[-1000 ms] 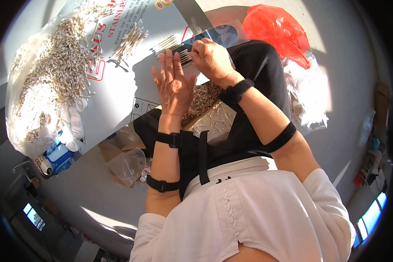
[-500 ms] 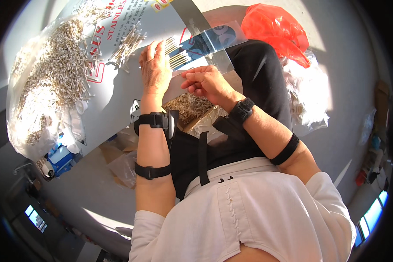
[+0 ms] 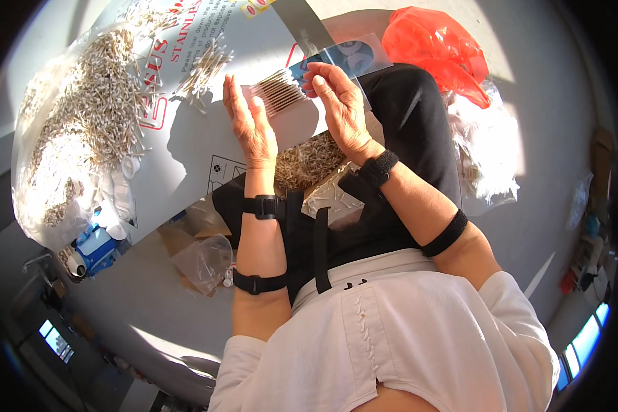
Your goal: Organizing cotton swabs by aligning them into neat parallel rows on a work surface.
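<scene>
A flat row of cotton swabs lies side by side on the grey printed board, between my two hands. At the row's left end, my left hand is open, with its fingers stretched upward and its side turned to the swab tips. My right hand is bent at the row's right end, thumb and fingers apart, with nothing visible in it. Just beyond its fingertips lies a clear plastic bag with blue print. A small loose bunch of swabs rests left of my left hand.
A big clear bag spilling loose swabs covers the board's left side. Below the board's near edge, a box of swabs sits by my lap. A red plastic bag and a white plastic bag lie right of my knee.
My right hand has risen from the board's near edge to the row's right end, and its fingers have spread. My left hand has drawn off the swabs, uncovering the row.
</scene>
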Tool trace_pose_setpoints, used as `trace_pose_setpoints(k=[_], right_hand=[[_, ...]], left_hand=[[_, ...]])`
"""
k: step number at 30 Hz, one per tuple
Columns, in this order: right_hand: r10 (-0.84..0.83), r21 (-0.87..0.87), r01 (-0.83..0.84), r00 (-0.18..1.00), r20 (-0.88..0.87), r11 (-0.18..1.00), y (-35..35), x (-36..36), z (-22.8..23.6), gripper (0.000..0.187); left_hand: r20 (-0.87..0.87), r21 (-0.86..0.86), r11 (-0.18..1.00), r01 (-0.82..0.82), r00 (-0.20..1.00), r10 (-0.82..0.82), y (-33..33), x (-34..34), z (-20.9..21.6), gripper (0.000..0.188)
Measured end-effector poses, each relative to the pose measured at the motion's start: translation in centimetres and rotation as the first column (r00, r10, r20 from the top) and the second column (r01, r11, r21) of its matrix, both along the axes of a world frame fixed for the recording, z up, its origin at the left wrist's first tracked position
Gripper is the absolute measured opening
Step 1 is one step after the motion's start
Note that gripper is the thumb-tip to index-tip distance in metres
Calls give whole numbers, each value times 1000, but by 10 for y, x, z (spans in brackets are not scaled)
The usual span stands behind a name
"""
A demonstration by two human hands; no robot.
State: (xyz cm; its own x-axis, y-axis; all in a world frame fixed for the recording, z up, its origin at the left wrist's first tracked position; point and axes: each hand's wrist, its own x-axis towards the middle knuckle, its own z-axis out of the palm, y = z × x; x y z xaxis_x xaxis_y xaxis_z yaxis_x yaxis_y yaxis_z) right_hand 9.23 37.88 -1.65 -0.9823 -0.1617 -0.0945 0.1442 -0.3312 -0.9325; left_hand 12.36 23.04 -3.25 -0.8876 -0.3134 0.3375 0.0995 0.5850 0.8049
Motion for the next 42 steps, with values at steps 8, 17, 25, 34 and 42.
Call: trace_pose_setpoints(k=[8,17,25,34,42], right_hand=[[-20,-225,26,999,26,974,-15,-31,-13,43],[-33,-64,27,995,-95,998,-29,-29,-22,44],[13,2,-13,989,-151,1000,-36,-30,-24,47],[6,-80,-9,999,-38,997,-17,-38,-20,39],[296,726,88,875,-384,682,7,-36,-8,9]], left_hand=[[308,-630,747,214,951,-13,22,1,1,80],[6,168,983,-74,997,74,17,-4,-1,65],[-34,532,845,-46,997,76,20,-15,-6,73],[-42,205,979,-11,999,20,3,2,-7,72],[352,-624,748,227,936,11,6,22,-1,89]])
